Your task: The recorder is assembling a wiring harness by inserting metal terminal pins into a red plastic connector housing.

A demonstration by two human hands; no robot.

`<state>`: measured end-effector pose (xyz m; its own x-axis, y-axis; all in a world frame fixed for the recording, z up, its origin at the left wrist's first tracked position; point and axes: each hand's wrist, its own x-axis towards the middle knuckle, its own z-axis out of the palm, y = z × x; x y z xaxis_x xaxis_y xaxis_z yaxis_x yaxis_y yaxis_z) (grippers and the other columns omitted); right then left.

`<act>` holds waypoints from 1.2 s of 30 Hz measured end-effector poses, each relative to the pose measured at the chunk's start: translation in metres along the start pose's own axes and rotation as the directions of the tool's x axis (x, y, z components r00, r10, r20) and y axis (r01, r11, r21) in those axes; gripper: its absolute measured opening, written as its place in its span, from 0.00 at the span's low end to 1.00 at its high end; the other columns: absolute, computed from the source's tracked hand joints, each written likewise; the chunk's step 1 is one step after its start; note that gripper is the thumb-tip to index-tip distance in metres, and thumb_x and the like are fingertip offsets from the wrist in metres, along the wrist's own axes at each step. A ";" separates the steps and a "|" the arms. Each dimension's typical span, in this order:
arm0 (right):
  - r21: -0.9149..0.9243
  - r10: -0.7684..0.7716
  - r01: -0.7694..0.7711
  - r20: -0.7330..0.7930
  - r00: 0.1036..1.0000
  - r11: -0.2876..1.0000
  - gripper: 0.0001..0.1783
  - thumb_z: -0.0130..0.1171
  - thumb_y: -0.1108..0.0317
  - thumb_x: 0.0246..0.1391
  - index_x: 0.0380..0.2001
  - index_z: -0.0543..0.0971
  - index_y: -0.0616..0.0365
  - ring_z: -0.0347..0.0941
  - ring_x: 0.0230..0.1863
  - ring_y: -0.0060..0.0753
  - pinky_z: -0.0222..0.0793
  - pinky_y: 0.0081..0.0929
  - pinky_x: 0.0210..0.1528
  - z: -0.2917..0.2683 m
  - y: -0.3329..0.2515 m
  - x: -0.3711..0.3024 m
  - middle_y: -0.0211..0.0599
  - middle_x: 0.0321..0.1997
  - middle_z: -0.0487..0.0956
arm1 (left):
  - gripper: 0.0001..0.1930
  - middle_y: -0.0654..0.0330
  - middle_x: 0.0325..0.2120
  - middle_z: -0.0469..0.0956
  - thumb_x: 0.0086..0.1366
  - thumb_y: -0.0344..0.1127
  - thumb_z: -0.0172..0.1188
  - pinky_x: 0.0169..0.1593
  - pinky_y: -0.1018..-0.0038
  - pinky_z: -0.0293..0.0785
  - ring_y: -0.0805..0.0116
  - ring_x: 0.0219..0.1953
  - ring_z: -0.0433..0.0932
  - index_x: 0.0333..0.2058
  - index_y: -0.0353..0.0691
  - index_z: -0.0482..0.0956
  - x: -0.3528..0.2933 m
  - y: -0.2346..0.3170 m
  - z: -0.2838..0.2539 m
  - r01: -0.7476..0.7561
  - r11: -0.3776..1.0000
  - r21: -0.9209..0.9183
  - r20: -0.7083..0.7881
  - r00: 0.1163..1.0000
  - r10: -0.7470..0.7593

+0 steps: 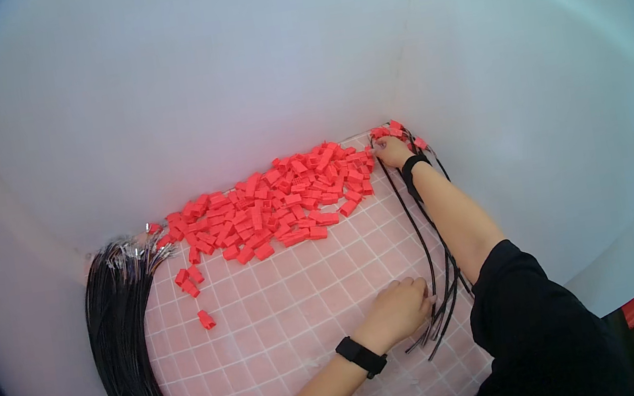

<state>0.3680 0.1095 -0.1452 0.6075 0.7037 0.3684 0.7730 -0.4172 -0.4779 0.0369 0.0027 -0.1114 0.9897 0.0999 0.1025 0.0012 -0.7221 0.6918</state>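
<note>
My right hand (392,152) reaches to the far right corner of the pink grid mat (286,324). Its fingers pinch the end of a black wire (418,224), beside a small cluster of red connectors (395,130) fitted on wire ends. My left hand (401,308) lies curled on the near ends of the same few black wires (441,317), which run along the mat's right edge. Both wrists wear black bands. A large pile of loose red connectors (277,199) lies just left of my right hand.
A thick bundle of black wires (112,324) with bare metal tips curves along the mat's left edge. A few stray red connectors (191,284) lie below the pile. White curved walls (234,72) surround the mat.
</note>
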 end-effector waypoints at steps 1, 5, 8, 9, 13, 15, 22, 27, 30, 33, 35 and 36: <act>-0.007 0.072 -0.072 0.021 0.997 0.997 0.19 0.55 0.63 0.41 0.37 0.73 0.62 0.71 0.39 0.41 0.65 0.31 0.42 -0.001 -0.006 0.001 0.49 0.36 0.74 | 0.12 0.49 0.27 0.72 0.55 0.38 0.48 0.37 0.65 0.66 0.53 0.33 0.71 0.31 0.35 0.70 0.000 -0.003 -0.001 0.013 1.000 -0.001 0.007 1.000 -0.013; 0.011 -0.116 0.117 -0.064 0.991 0.993 0.16 0.53 0.70 0.40 0.37 0.72 0.64 0.71 0.37 0.40 0.65 0.30 0.40 0.006 -0.033 -0.009 0.46 0.34 0.75 | 0.12 0.48 0.26 0.73 0.55 0.38 0.48 0.35 0.65 0.67 0.53 0.31 0.72 0.31 0.34 0.70 -0.003 -0.029 0.000 0.067 0.994 -0.086 0.012 0.998 -0.066; 0.070 -0.092 0.083 0.137 0.986 0.994 0.14 0.50 0.73 0.40 0.35 0.73 0.63 0.71 0.35 0.41 0.66 0.30 0.39 0.000 -0.022 -0.005 0.45 0.32 0.75 | 0.12 0.48 0.25 0.73 0.55 0.37 0.48 0.34 0.65 0.66 0.52 0.30 0.72 0.31 0.34 0.71 0.002 -0.025 -0.003 0.069 0.989 -0.128 -0.004 0.998 -0.070; 0.091 -0.109 0.099 0.112 0.988 0.991 0.15 0.50 0.76 0.38 0.35 0.73 0.63 0.70 0.37 0.42 0.64 0.31 0.42 0.000 -0.025 -0.002 0.46 0.33 0.74 | 0.11 0.48 0.25 0.73 0.55 0.37 0.48 0.34 0.65 0.66 0.52 0.30 0.72 0.31 0.34 0.71 0.002 -0.025 -0.004 0.061 0.990 -0.130 -0.007 0.998 -0.062; -0.169 -0.205 0.220 0.100 0.974 0.961 0.19 0.54 0.69 0.37 0.38 0.72 0.57 0.64 0.47 0.46 0.60 0.35 0.48 -0.005 -0.033 0.005 0.46 0.44 0.69 | 0.11 0.48 0.24 0.73 0.55 0.39 0.46 0.35 0.61 0.66 0.50 0.31 0.71 0.27 0.35 0.71 0.002 -0.029 0.000 0.027 0.990 -0.139 -0.033 0.999 -0.032; -0.160 -0.215 0.254 0.225 0.950 0.954 0.20 0.55 0.68 0.36 0.39 0.72 0.56 0.63 0.49 0.47 0.60 0.36 0.48 -0.004 -0.039 0.009 0.46 0.47 0.66 | 0.11 0.48 0.25 0.73 0.55 0.38 0.46 0.35 0.61 0.66 0.50 0.31 0.71 0.27 0.35 0.71 0.003 -0.028 -0.003 0.047 0.989 -0.138 -0.020 0.999 -0.050; -0.155 -0.252 0.320 0.346 0.904 0.935 0.20 0.60 0.71 0.28 0.32 0.71 0.60 0.70 0.37 0.41 0.65 0.32 0.39 -0.008 -0.044 0.020 0.47 0.32 0.73 | 0.10 0.48 0.24 0.73 0.54 0.37 0.46 0.34 0.61 0.66 0.50 0.30 0.71 0.26 0.36 0.71 0.003 -0.023 0.005 0.020 0.985 -0.174 -0.077 0.996 -0.034; -0.273 -0.201 0.287 0.303 0.932 0.918 0.20 0.58 0.63 0.31 0.31 0.72 0.62 0.71 0.34 0.43 0.67 0.33 0.37 0.001 -0.045 0.014 0.47 0.30 0.74 | 0.11 0.49 0.24 0.73 0.55 0.38 0.46 0.34 0.63 0.66 0.51 0.30 0.71 0.27 0.36 0.71 0.002 -0.037 0.004 0.077 0.979 -0.188 -0.067 0.994 -0.091; -0.278 -0.115 0.187 0.257 0.960 0.942 0.15 0.56 0.68 0.35 0.29 0.67 0.62 0.71 0.24 0.35 0.68 0.29 0.24 -0.022 -0.042 0.013 0.45 0.25 0.73 | 0.11 0.50 0.25 0.73 0.56 0.39 0.46 0.35 0.64 0.66 0.53 0.31 0.71 0.29 0.36 0.69 0.009 -0.034 -0.004 0.053 0.982 -0.180 -0.071 0.995 -0.067; -0.003 -0.079 0.079 0.055 0.995 0.997 0.15 0.53 0.69 0.40 0.32 0.62 0.60 0.67 0.17 0.24 0.62 0.24 0.15 -0.051 -0.069 0.002 0.36 0.20 0.71 | 0.13 0.49 0.27 0.71 0.56 0.39 0.46 0.35 0.64 0.66 0.53 0.31 0.70 0.34 0.35 0.67 0.002 -0.035 -0.022 -0.019 0.967 -0.255 -0.346 0.935 -0.072; 0.114 -0.085 0.076 0.074 0.994 0.991 0.19 0.56 0.64 0.38 0.33 0.63 0.60 0.69 0.22 0.28 0.64 0.24 0.24 -0.077 -0.107 -0.020 0.39 0.22 0.74 | 0.16 0.48 0.27 0.70 0.57 0.41 0.45 0.37 0.65 0.66 0.52 0.31 0.70 0.37 0.34 0.64 0.001 -0.041 -0.032 -0.073 0.981 -0.178 -0.665 0.744 -0.066; 0.221 -0.120 0.086 0.148 0.982 0.972 0.16 0.54 0.66 0.41 0.33 0.64 0.60 0.64 0.19 0.21 0.59 0.17 0.21 -0.093 -0.126 -0.032 0.36 0.21 0.73 | 0.18 0.47 0.27 0.70 0.58 0.43 0.45 0.38 0.65 0.66 0.51 0.31 0.70 0.38 0.33 0.63 0.001 -0.042 -0.041 -0.070 0.995 -0.072 -0.817 0.577 -0.019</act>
<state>0.2684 0.0863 -0.0228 0.4766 0.8259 0.3011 0.7627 -0.2182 -0.6088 0.0324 0.0611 -0.1110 0.4539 0.6304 0.6297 -0.0783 -0.6758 0.7329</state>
